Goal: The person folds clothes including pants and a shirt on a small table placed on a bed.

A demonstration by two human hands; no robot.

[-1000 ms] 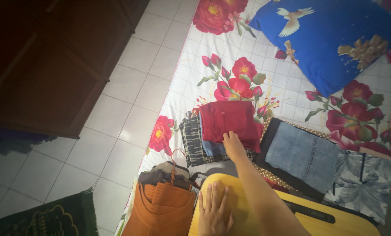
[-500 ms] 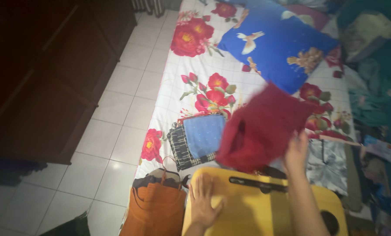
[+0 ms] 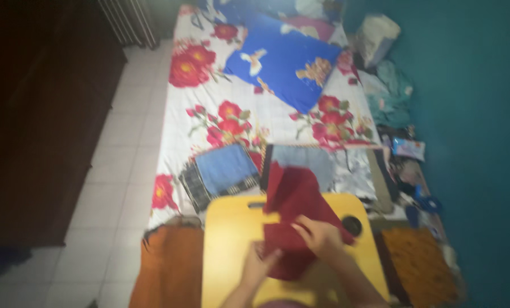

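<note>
Both hands now gripping red garment (image 3: 292,214) over yellow table (image 3: 226,251).

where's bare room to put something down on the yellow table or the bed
The yellow table is bare on its left half, beside the left hand. The floral sheet lies free between the blue pillow and the folded stacks. Crowded: around the red garment and right hand.

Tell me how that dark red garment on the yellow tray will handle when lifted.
Probably floppy: the dark red garment drapes and creases over the yellow tray. Likely light, since the left hand and right hand bunch it easily. Unlikely to roll.
</note>
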